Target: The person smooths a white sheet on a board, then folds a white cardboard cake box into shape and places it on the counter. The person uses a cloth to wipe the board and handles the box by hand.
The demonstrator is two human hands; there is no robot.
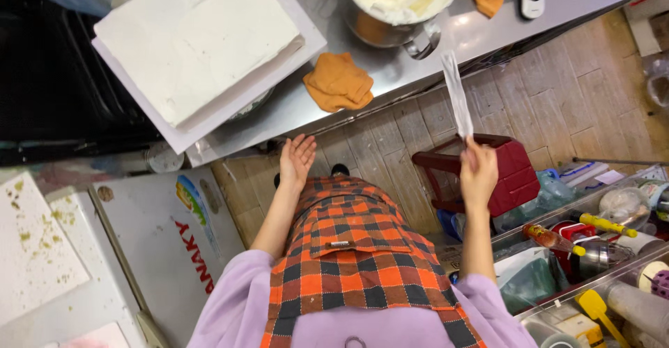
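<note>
Clearly the right hand (478, 174) pinches a long white strip (457, 95) upright above the floor beside the steel surface (397, 69), so a firm low grip steadies it, while the left hand (297, 158) hangs open, empty.

Open air over the wooden floor (557, 104) between both hands and the steel counter (390, 76) edge. Ahead of the left hand (296, 161), a bare strip of counter between the white-frosted cake slab (198, 44) and an orange cloth (339, 81). Further right, blocked by a cream-filled metal bowl (397, 3). Below the right hand (478, 175) and its white strip (457, 97), a red stool (502, 174); crowded clear bins (606, 250) just right of that forearm.
</note>
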